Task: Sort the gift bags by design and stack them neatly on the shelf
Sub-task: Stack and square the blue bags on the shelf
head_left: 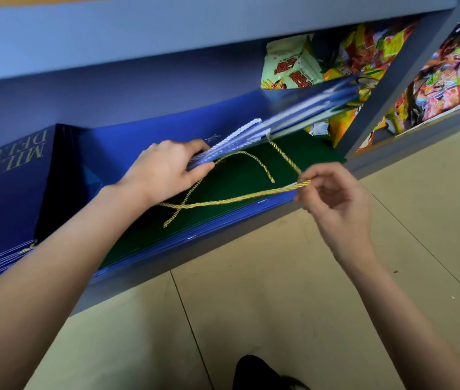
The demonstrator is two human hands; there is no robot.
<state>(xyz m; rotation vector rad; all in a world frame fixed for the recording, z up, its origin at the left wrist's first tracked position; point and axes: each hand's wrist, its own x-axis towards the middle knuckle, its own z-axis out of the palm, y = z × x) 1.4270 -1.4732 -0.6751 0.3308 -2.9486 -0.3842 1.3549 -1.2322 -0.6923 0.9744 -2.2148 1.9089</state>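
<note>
The left hand (167, 170) grips the near edge of a few blue bags (302, 111), thumb below and fingers curled over the top, and holds them lifted and tilted, far ends raised toward the right. Their white cords (240, 133) lie just beside the fingers. The right hand (333, 198) pinches a gold cord (240, 197) between thumb and forefinger, the other fingers loosely curled; the cord runs taut from the pinch leftward, across the green bag (223, 190), to under the left wrist. A second gold loop lies slack on the green bag between the two hands.

The green bag lies flat on the lowest shelf (223, 243), beneath the lifted blue bags and on top of a stack of more blue ones (184, 237), whose edges show at the shelf's front. To the left, just beside this stack, a pile of dark blue bags (6, 190) with gold lettering lies flat. At the right end of the shelf, behind the lifted bags, stand snack packets (293, 66). Below the shelf is a tiled floor (279, 291).
</note>
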